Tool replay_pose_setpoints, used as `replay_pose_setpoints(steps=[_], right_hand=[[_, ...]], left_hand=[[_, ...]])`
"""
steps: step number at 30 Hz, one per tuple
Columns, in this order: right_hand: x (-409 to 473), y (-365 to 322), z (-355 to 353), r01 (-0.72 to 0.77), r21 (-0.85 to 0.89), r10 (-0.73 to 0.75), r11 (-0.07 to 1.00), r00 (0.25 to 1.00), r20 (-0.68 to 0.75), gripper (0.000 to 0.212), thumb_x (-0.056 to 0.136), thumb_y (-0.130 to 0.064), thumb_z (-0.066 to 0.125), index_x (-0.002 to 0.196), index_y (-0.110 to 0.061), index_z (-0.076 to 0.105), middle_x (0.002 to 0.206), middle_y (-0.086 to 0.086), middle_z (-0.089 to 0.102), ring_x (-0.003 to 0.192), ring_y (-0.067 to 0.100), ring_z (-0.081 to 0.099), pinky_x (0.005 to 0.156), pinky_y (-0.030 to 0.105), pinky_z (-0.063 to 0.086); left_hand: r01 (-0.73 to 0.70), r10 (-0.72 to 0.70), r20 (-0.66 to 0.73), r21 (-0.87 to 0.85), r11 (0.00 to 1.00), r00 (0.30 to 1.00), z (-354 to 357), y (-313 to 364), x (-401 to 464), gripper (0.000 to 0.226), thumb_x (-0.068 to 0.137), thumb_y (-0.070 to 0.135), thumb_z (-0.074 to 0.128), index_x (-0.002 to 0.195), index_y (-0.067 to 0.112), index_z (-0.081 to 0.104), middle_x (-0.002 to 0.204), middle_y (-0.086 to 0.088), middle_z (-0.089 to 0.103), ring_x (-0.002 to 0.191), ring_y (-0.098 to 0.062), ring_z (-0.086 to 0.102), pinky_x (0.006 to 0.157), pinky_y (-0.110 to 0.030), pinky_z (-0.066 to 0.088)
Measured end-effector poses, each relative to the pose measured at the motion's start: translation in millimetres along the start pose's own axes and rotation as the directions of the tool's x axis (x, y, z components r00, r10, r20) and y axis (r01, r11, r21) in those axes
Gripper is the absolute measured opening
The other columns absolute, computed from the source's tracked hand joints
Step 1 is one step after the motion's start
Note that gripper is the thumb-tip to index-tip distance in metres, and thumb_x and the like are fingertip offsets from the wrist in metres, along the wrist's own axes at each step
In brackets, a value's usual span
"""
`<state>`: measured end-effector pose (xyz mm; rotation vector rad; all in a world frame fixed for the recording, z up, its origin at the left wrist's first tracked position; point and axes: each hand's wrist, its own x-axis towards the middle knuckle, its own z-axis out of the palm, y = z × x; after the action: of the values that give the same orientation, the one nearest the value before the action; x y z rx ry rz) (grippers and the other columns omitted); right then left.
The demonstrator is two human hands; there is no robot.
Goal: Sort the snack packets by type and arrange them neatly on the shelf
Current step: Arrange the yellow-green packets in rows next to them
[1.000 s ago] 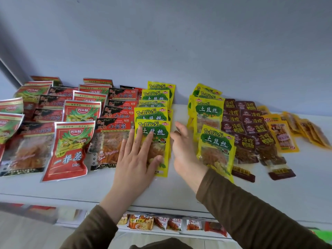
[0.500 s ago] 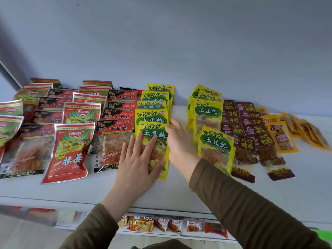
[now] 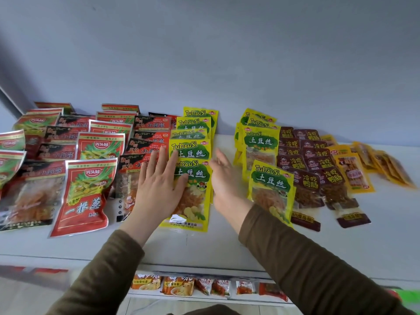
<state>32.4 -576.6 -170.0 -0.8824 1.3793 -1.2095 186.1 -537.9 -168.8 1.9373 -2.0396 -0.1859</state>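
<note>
- Yellow TuDouSi packets [image 3: 190, 176]: five stacked under the left hand [image 3: 159, 185], about four right of the right hand [image 3: 223, 178].
- Dark brown packets [image 3: 306, 178]: roughly twelve, farther right.
- Hands: two.

A plain grey-blue wall [image 3: 227, 53] rose behind everything, with a darker slanted edge [image 3: 9, 98] cutting across its left side. At the very bottom of the view a dark rounded shape [image 3: 211, 311] showed in the middle, too little of it visible to tell what it was. A blurred bright green patch [image 3: 409, 296] sat at the lower right corner, with a small smear of red just beside it. At the lower left, a pale floor [image 3: 27, 296] lay out of focus, and a blurred red strip [image 3: 34, 269] ran above it.
</note>
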Motion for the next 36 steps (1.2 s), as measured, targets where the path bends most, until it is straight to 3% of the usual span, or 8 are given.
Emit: replay_pose_setpoints(steps=[4, 8, 10, 12, 17, 24, 28, 36], right_hand=[[23.7, -21.1, -5.9, -0.054, 0.003, 0.054, 0.999, 0.998, -0.044, 0.048, 0.107, -0.025, 0.043, 0.155, -0.027, 0.039, 0.156, -0.003, 0.042, 0.120, 0.010, 0.042, 0.095, 0.028, 0.027], [59.7, -45.0, 9.2, -0.094, 0.017, 0.095, 0.995, 0.996, -0.006, 0.043, 0.108, -0.018, 0.040, 0.149, -0.008, 0.045, 0.155, 0.006, 0.044, 0.124, 0.015, 0.044, 0.101, 0.028, 0.029], [72.2, -49.1, 18.7, -0.139, 0.047, 0.137, 0.989, 0.990, 0.038, 0.040, 0.108, -0.020, 0.038, 0.145, -0.008, 0.048, 0.150, 0.011, 0.050, 0.132, 0.026, 0.049, 0.115, 0.040, 0.034], [78.2, -50.6, 24.0, -0.164, 0.047, 0.161, 0.985, 0.985, 0.066, 0.036, 0.108, -0.022, 0.038, 0.139, -0.009, 0.051, 0.142, 0.012, 0.053, 0.136, 0.033, 0.049, 0.105, 0.053, 0.042], [68.5, -54.4, 25.1, -0.100, -0.028, 0.102, 0.995, 0.988, 0.118, 0.049, 0.109, -0.023, 0.040, 0.157, -0.014, 0.034, 0.160, 0.005, 0.038, 0.145, 0.024, 0.038, 0.115, 0.035, 0.033], [71.2, -88.9, -68.3, 0.235, -0.189, -0.246, 0.953, 0.968, -0.040, 0.039, 0.099, -0.010, 0.057, 0.139, -0.010, 0.056, 0.143, 0.005, 0.057, 0.125, 0.015, 0.054, 0.095, 0.024, 0.043], [87.6, -96.4, -144.0, 0.086, -0.268, -0.145, 0.960, 0.967, -0.209, 0.047, 0.098, -0.015, 0.062, 0.143, -0.008, 0.050, 0.143, 0.008, 0.053, 0.119, 0.015, 0.049, 0.097, 0.029, 0.037], [101.3, -85.4, -155.6, -0.021, -0.141, 0.001, 0.990, 0.990, -0.140, 0.049, 0.096, -0.006, 0.061, 0.143, -0.004, 0.047, 0.146, 0.015, 0.049, 0.139, 0.029, 0.043, 0.118, 0.045, 0.032]], left_hand=[[-0.139, 0.146, -0.123, 0.064, 0.988, 0.982, 5.7, 17.0, -24.8, 0.065, 0.105, 0.061, 0.021, 0.163, 0.032, 0.018, 0.172, -0.005, 0.005, 0.159, -0.026, -0.007, 0.128, -0.050, -0.003], [-0.177, 0.181, -0.001, 0.186, 0.966, 0.984, 23.7, 33.1, -30.8, 0.071, 0.099, 0.069, 0.011, 0.162, 0.039, 0.017, 0.172, -0.009, 0.004, 0.158, -0.030, -0.008, 0.127, -0.055, 0.000], [-0.161, 0.154, 0.046, 0.218, 0.963, 0.987, 30.2, 29.6, -29.3, 0.073, 0.096, 0.071, 0.007, 0.162, 0.042, 0.011, 0.172, -0.010, 0.000, 0.158, -0.031, -0.010, 0.126, -0.056, 0.001], [-0.161, 0.154, 0.052, 0.207, 0.965, 0.987, 34.7, 25.4, -28.9, 0.071, 0.096, 0.070, 0.011, 0.162, 0.043, 0.012, 0.172, -0.010, 0.003, 0.158, -0.031, -0.008, 0.126, -0.056, 0.005], [-0.113, 0.106, 0.043, 0.195, 0.974, 0.993, 35.0, 25.8, -31.3, 0.075, 0.095, 0.075, 0.009, 0.162, 0.042, 0.012, 0.172, -0.010, 0.002, 0.158, -0.032, -0.008, 0.126, -0.058, 0.004], [-0.263, 0.269, -0.098, 0.069, 0.962, 0.958, 9.9, 67.4, -22.1, 0.071, 0.099, 0.069, 0.018, 0.161, 0.035, 0.024, 0.172, -0.008, 0.007, 0.159, -0.029, -0.007, 0.127, -0.054, 0.003], [-0.403, 0.399, 0.058, 0.080, 0.912, 0.915, 22.2, 127.5, -17.6, 0.068, 0.100, 0.063, 0.017, 0.162, 0.034, 0.015, 0.172, -0.008, -0.007, 0.157, -0.029, -0.017, 0.126, -0.053, -0.002], [-0.491, 0.460, 0.311, 0.027, 0.871, 0.832, 61.2, 191.3, -14.8, 0.076, 0.098, 0.070, 0.033, 0.162, 0.036, 0.010, 0.172, -0.003, -0.007, 0.157, -0.028, -0.015, 0.125, -0.058, -0.005]])
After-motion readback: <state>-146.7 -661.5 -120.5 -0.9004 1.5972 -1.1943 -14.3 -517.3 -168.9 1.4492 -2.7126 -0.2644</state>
